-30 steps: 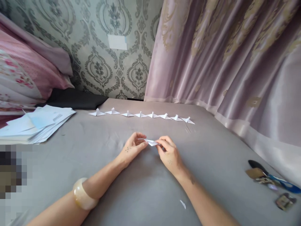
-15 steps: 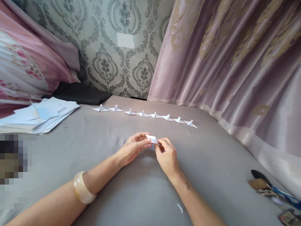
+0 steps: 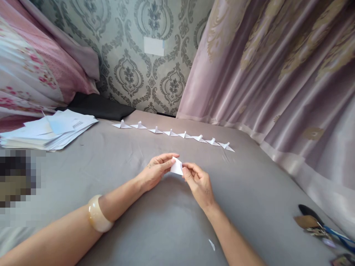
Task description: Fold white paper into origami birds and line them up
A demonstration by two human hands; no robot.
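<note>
A small folded piece of white paper (image 3: pixel 176 167) is held up above the grey sheet (image 3: pixel 172 221). My left hand (image 3: pixel 158 169) pinches its left side, thumb in front and fingers behind. At its right edge, my right hand (image 3: pixel 200 184) has thumb and fingertips closed on the paper. Beyond my hands stands a slanting row of several small folded white paper figures (image 3: pixel 171 132), each with a flat pointed base and an upright tab. A pale bangle (image 3: pixel 100 214) circles my left forearm.
On the left lies a stack of white papers (image 3: pixel 50 131), with a black folded item (image 3: pixel 97 107) behind it. A paper scrap (image 3: pixel 212 244) is near my right forearm. Blue-handled scissors (image 3: pixel 337 234) and small items lie far right, below the curtain (image 3: pixel 266 74).
The folded paper has turned in my fingers, so a broader face now shows. My right hand has shifted slightly right and down. The whole view has also moved a little.
</note>
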